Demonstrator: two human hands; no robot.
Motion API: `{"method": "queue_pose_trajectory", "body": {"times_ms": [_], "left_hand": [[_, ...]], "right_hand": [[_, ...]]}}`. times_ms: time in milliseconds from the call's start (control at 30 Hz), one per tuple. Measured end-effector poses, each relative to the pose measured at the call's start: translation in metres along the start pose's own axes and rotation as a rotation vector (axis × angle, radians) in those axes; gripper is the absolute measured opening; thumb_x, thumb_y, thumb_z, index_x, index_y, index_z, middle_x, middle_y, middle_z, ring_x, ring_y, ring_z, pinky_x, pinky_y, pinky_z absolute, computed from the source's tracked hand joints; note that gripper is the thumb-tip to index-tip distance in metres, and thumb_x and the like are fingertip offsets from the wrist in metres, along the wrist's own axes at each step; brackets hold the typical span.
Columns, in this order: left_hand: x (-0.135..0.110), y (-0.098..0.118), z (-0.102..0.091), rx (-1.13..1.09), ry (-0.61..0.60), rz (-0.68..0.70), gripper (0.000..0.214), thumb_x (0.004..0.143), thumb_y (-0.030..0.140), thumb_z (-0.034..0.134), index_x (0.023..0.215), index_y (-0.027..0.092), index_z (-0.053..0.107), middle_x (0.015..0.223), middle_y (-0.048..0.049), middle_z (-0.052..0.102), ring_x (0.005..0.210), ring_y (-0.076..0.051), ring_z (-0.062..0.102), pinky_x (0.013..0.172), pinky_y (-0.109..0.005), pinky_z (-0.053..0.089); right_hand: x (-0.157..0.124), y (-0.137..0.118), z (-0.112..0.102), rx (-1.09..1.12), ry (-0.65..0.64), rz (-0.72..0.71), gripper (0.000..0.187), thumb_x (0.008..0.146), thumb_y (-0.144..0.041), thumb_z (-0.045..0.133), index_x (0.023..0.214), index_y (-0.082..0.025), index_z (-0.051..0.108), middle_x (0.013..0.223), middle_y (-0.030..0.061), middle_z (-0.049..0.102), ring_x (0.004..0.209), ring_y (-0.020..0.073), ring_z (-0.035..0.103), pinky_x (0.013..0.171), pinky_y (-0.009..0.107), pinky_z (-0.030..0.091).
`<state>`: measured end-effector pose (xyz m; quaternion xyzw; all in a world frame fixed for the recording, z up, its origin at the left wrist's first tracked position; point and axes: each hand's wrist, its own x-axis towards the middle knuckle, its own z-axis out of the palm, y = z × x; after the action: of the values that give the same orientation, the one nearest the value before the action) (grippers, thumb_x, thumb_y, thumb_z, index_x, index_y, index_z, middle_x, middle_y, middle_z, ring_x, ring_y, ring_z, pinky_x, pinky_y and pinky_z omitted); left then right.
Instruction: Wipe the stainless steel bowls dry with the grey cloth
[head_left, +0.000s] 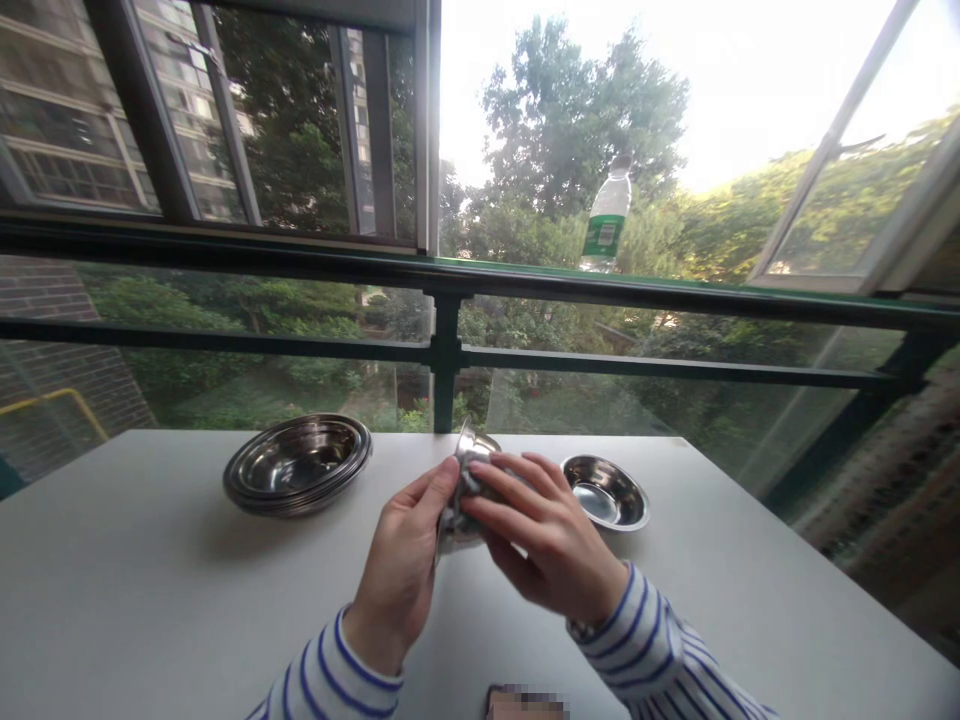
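A small shiny metal bowl (471, 438) is tilted on its side above the middle of the white table. My left hand (403, 550) grips its near side, the thumb pressed at the rim. Across the bowl lie the slightly curved fingers of my right hand (544, 525), covering much of its surface. Greyish patches show between the fingers; I cannot tell whether they are a cloth or reflections. Just right of my right hand, another metal bowl (621, 492) stands upright. To the left is a stack of several wider metal bowls (289, 502).
The white table (142, 570) ends at a dark green railing (360, 265) before a window. A clear plastic bottle with a green label (606, 228) stands by the railing's top. A dark-edged item (491, 702), partly pixelated, shows at the bottom edge.
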<state>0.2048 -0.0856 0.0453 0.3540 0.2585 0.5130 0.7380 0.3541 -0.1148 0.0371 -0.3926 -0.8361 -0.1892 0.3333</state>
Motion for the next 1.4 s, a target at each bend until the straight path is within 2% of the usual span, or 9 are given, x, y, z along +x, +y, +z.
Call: {"method": "queue_pose_trajectory", "body": {"times_ms": [133,300,467,667,867,1033,1100,1267,1400], "left_hand": [[-0.002,-0.004,0.002,0.082,-0.028,-0.017,0.025,0.074,0.029,0.063,0.093,0.013,0.069,0.075,-0.0046,0.068,0.066,-0.012,0.060,0.058,-0.021,0.047],[-0.002,-0.003,0.002,0.097,-0.062,-0.019,0.026,0.075,0.030,0.062,0.093,0.014,0.070,0.075,-0.0050,0.068,0.064,-0.012,0.059,0.059,-0.022,0.046],[-0.004,-0.005,0.002,0.140,-0.117,-0.080,0.026,0.074,0.032,0.063,0.088,0.012,0.071,0.070,-0.0053,0.067,0.058,-0.010,0.057,0.060,-0.021,0.045],[-0.004,-0.005,0.001,0.122,-0.121,-0.058,0.025,0.075,0.030,0.062,0.092,0.013,0.070,0.073,-0.0054,0.067,0.065,-0.011,0.057,0.062,-0.021,0.045],[-0.005,-0.005,0.002,0.167,-0.145,-0.088,0.023,0.076,0.031,0.061,0.088,0.014,0.071,0.072,-0.0048,0.067,0.062,-0.010,0.057,0.062,-0.022,0.045],[-0.003,-0.002,0.003,0.131,-0.116,-0.068,0.022,0.076,0.030,0.060,0.089,0.015,0.070,0.073,-0.0037,0.067,0.060,-0.009,0.055,0.060,-0.020,0.044],[-0.003,-0.001,0.003,0.125,-0.116,-0.074,0.022,0.076,0.029,0.060,0.090,0.015,0.070,0.072,-0.0037,0.067,0.061,-0.009,0.056,0.059,-0.020,0.044],[-0.003,-0.001,0.003,0.136,-0.093,-0.099,0.022,0.074,0.029,0.062,0.084,0.011,0.071,0.067,-0.0050,0.067,0.058,-0.009,0.057,0.058,-0.019,0.044],[-0.001,-0.001,0.002,0.070,-0.040,-0.085,0.024,0.074,0.030,0.062,0.090,0.013,0.069,0.072,-0.0054,0.068,0.061,-0.012,0.060,0.059,-0.021,0.046]], "right_hand": [[-0.001,0.008,-0.006,0.116,0.072,0.175,0.030,0.084,-0.018,0.046,0.114,-0.019,0.052,0.121,0.0091,0.055,0.114,0.0225,0.045,0.091,0.042,0.042],[0.000,0.006,-0.010,0.136,-0.002,0.080,0.027,0.080,-0.013,0.049,0.105,-0.021,0.056,0.121,0.0057,0.055,0.114,0.0242,0.042,0.093,0.044,0.039],[-0.002,0.012,-0.011,0.153,0.098,0.305,0.023,0.086,-0.018,0.043,0.107,-0.018,0.054,0.112,0.0096,0.059,0.105,0.0221,0.050,0.088,0.042,0.044],[0.000,0.006,-0.018,0.178,-0.021,0.122,0.025,0.081,-0.015,0.048,0.105,-0.020,0.056,0.119,0.0070,0.056,0.112,0.0243,0.044,0.093,0.044,0.041],[-0.003,0.017,-0.012,0.217,0.100,0.401,0.024,0.087,-0.020,0.042,0.108,-0.019,0.053,0.109,0.0100,0.059,0.102,0.0206,0.053,0.087,0.039,0.045],[0.000,0.005,-0.016,0.213,0.005,0.120,0.027,0.080,-0.012,0.048,0.105,-0.021,0.054,0.120,0.0064,0.056,0.113,0.0236,0.043,0.093,0.043,0.040],[0.001,0.004,-0.015,0.179,0.002,0.124,0.027,0.080,-0.013,0.049,0.105,-0.021,0.055,0.120,0.0062,0.056,0.113,0.0244,0.043,0.093,0.044,0.040],[-0.001,0.011,-0.010,0.168,0.101,0.358,0.026,0.087,-0.018,0.042,0.110,-0.018,0.053,0.112,0.0099,0.059,0.106,0.0211,0.050,0.090,0.040,0.044],[0.000,0.002,-0.010,0.165,-0.033,0.130,0.028,0.081,-0.016,0.049,0.108,-0.020,0.056,0.121,0.0066,0.056,0.114,0.0233,0.043,0.094,0.042,0.040]]}}
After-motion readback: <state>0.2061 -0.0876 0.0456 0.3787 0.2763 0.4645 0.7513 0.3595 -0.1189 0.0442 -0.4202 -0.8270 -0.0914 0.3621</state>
